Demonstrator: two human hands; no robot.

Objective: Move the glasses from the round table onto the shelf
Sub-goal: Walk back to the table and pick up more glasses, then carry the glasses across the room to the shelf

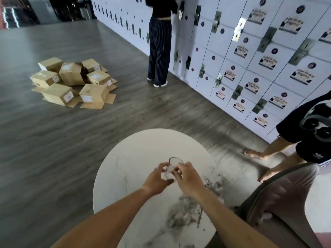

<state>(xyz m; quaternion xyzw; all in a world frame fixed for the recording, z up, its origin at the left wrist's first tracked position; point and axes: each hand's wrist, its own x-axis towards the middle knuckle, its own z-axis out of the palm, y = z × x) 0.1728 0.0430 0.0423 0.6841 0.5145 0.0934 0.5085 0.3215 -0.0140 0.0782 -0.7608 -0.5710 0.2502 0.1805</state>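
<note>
We see both hands wrapped around one clear glass [173, 164] over the round white counter [136, 158]. Our left hand [157, 179] grips its left side, and our right hand [188, 178] grips its right side. The glass looks empty, but it is blurry, so we cannot be sure. We cannot tell if it sits on the counter or is just above it. Brown boxes [71, 81] lie in a pile on the floor, some open. White lockers [250, 59] line the wall, doors closed.

Forearms bare, no sleeves visible; hands [172, 178] ungloved, ringless.
</note>
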